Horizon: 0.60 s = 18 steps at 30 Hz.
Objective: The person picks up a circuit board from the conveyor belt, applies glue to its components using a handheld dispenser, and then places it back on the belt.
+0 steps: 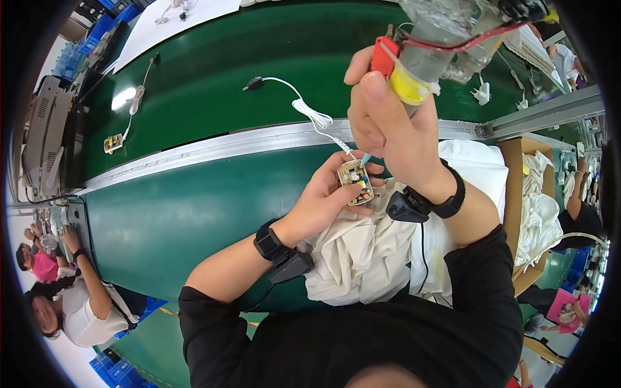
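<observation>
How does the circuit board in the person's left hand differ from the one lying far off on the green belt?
The held circuit board is gripped in the left hand with a glue-gun nozzle tip at its edge; the far circuit board lies untouched on the green belt. The held board's white cable is bundled partway; the far board's cable runs stretched out. Both are small boards with cables attached.

sleeves: black, pushed up | wrists: black bands, cabled sensor units

White cloth (369, 258) under my wrists; cardboard box (517, 194) right of my right hand; second board (113, 143) far left.
</observation>
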{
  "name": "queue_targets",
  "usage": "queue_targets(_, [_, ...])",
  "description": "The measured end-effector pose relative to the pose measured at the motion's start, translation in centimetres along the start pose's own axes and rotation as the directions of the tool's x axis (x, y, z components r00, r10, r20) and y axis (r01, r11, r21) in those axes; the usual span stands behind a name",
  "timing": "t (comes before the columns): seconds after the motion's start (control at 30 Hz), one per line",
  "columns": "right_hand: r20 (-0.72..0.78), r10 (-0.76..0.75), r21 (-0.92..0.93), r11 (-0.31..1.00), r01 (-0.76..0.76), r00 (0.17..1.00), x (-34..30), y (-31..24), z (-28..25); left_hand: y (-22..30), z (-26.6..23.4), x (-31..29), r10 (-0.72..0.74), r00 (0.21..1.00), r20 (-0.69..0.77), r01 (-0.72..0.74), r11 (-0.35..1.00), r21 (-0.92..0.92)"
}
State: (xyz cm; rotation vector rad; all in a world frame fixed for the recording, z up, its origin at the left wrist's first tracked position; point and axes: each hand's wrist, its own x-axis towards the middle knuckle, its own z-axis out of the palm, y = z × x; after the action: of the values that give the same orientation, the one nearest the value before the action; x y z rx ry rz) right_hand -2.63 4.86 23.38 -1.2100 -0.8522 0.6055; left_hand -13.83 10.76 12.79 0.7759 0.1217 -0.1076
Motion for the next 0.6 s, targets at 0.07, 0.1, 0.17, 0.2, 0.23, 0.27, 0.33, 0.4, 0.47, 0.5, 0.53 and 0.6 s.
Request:
queue_targets(0.07, [-0.007, -0.002, 0.011, 1.0, 0.002, 1.0, -0.01, 0.18, -0.25, -0.16, -0.07, 0.21, -0.011, 1.0, -0.017, 0.01, 1.0, -0.008])
queue_targets(0.1, [-0.008, 0.002, 0.01, 1.0, -0.002, 1.0, 0.03, 0.18, -0.33, -0.2, -0.14, 0.26, -0.016, 1.0, -0.025, 0.015, 1.0, -0.011])
queue_targets(0.17, [0.003, 0.002, 0.028, 1.0, -0.002, 1.0, 0.15, 0.08, -0.43, -0.36, -0.25, 0.35, -0.02, 1.0, -0.016, 0.019, 1.0, -0.006])
queue_targets(0.2, [0.008, 0.001, 0.037, 0.999, -0.002, 1.0, 0.16, 0.09, -0.44, -0.42, -0.3, 0.36, -0.021, 1.0, -0.009, 0.021, 1.0, 0.003])
queue_targets(0.23, [0.009, 0.004, 0.036, 0.999, -0.004, 1.0, 0.16, 0.15, -0.54, -0.47, -0.35, 0.44, -0.022, 1.0, -0.003, 0.022, 1.0, 0.012])
queue_targets(0.27, [0.009, 0.004, 0.038, 0.999, -0.004, 1.0, 0.15, 0.22, -0.63, -0.45, -0.38, 0.49, -0.022, 1.0, -0.004, 0.022, 1.0, 0.01])
queue_targets(0.33, [0.01, 0.004, 0.041, 0.999, -0.004, 1.0, 0.15, 0.35, -0.73, -0.26, -0.36, 0.5, -0.03, 1.0, 0.009, 0.029, 1.0, 0.011])
queue_targets(0.4, [0.01, 0.005, 0.034, 0.999, -0.006, 1.0, 0.16, 0.59, -0.75, -0.19, -0.34, 0.51, -0.032, 0.999, 0.012, 0.032, 0.999, 0.011])
queue_targets(0.47, [0.006, 0.004, 0.022, 1.0, -0.004, 1.0, 0.15, 0.78, -0.74, -0.18, -0.32, 0.51, -0.028, 0.999, 0.023, 0.028, 1.0, 0.005])
queue_targets(0.5, [0.007, 0.005, 0.022, 1.0, -0.005, 1.0, 0.15, 0.78, -0.73, -0.19, -0.31, 0.53, -0.026, 0.999, 0.029, 0.026, 1.0, 0.003])
queue_targets(0.53, [0.004, 0.006, 0.029, 1.0, -0.006, 1.0, 0.16, 0.75, -0.73, -0.24, -0.34, 0.57, -0.025, 0.999, 0.028, 0.025, 1.0, 0.002])
queue_targets(0.6, [-0.005, 0.009, 0.044, 0.999, -0.008, 1.0, 0.14, 0.69, -0.66, -0.44, -0.51, 0.59, -0.02, 0.999, 0.036, 0.02, 1.0, 0.01])
